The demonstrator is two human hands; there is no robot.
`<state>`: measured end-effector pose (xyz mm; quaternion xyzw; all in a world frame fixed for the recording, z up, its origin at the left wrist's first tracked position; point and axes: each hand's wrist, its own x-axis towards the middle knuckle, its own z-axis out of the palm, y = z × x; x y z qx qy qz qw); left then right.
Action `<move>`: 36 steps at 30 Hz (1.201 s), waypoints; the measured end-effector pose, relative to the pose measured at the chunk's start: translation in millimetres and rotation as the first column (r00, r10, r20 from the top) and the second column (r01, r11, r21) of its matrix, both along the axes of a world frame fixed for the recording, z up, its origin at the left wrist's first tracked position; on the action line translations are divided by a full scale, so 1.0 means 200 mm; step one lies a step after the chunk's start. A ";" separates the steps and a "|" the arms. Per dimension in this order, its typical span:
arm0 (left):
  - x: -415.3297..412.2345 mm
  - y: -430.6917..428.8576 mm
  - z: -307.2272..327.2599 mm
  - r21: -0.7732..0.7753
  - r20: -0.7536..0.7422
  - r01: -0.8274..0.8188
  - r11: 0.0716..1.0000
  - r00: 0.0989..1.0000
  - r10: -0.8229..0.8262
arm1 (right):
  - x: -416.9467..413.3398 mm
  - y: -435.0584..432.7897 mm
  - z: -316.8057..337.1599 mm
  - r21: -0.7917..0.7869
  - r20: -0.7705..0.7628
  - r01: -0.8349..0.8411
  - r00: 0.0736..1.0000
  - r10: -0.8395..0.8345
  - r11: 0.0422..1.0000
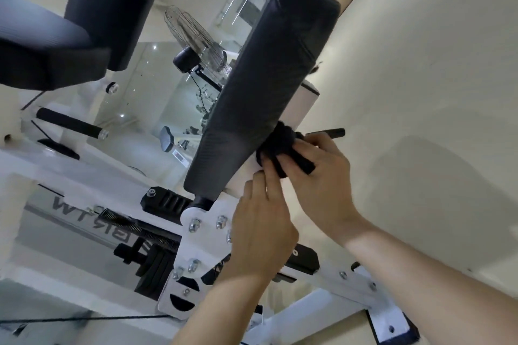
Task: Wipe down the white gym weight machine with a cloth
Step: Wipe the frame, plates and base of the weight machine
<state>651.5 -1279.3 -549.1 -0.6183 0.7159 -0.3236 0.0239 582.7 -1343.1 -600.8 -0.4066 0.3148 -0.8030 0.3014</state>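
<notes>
The white gym weight machine (179,300) fills most of my view, and most of its frame I judge not yet wiped. The long dark pad (269,78) stands very close to the white post (304,103) behind it, with only a narrow gap between them. This gap is my first worry: the cloth could be pushed inside and get stuck there.

My right hand (322,176) grasps the black cloth (276,145), which is bunched against the post, just behind the lower part of the pad. My left hand (263,230) reaches up from below and its fingertips touch the lower edge of the cloth. I cannot tell if they pinch it or only press.

Because the cloth is bunched into a ball, only a small part touches the metal, so I may leave unwiped stripes. A loose strip hangs between my fingers and could slip out.

The black handle (333,131) is just beside my right knuckles; a fast stroke could hit it. The bolts (194,225) near my left wrist could scratch me.
</notes>
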 end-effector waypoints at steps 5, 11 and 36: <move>0.11 0.03 0.04 0.042 0.139 -0.087 0.995 0.987 0.080 | 0.12 0.06 -0.03 -0.006 -0.022 -0.055 0.998 0.055 0.998; 0.33 0.18 0.09 0.055 0.263 -0.159 0.986 0.955 0.139 | 0.21 0.09 -0.04 -0.084 -0.284 -0.120 0.954 0.092 0.989; 0.10 -0.08 0.00 -0.085 -0.323 0.287 0.954 0.898 -0.299 | -0.23 0.03 0.09 0.053 -0.360 0.056 0.932 -0.033 0.997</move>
